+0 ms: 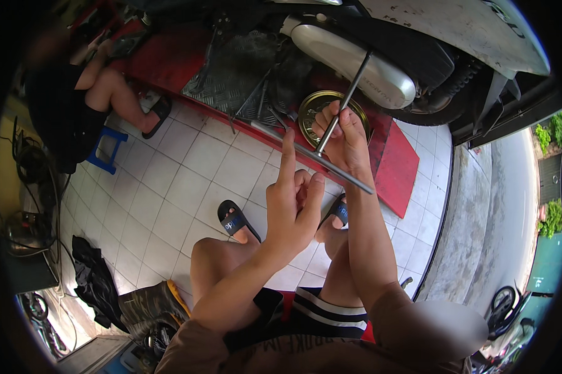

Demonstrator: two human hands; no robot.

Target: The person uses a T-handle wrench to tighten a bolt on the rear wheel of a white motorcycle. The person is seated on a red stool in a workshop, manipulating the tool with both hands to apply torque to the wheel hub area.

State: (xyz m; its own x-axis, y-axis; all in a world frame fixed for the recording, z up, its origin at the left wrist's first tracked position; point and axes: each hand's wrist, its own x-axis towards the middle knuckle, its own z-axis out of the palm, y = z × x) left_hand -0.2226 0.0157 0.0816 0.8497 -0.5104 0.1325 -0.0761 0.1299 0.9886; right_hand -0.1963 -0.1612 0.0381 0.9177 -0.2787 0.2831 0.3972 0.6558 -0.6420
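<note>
A metal T-handle wrench (pixel 356 81) slants up toward the silver side cover (pixel 349 62) of a motorbike. Its tip overlaps the cover's upper edge; whether it sits on a bolt I cannot tell. My right hand (pixel 346 137) is wrapped round the shaft, just above the crossbar. Below the bar is my left hand (pixel 293 209), with index finger stretched up across the crossbar and thumb raised, the other fingers curled. Nothing shows in that hand; whether the finger touches the bar is unclear. Behind my right hand, a round gold-coloured tray (pixel 307 118) rests on the red lift platform.
The red platform (pixel 400 168) runs across in front of me, with tools (pixel 262 93) lying on its metal tread plate. At the far left a person (pixel 59 106) sits by a blue stool (pixel 109 148). Dark cloth (pixel 95 280) and boots (pixel 153 305) lie on the tiles at left.
</note>
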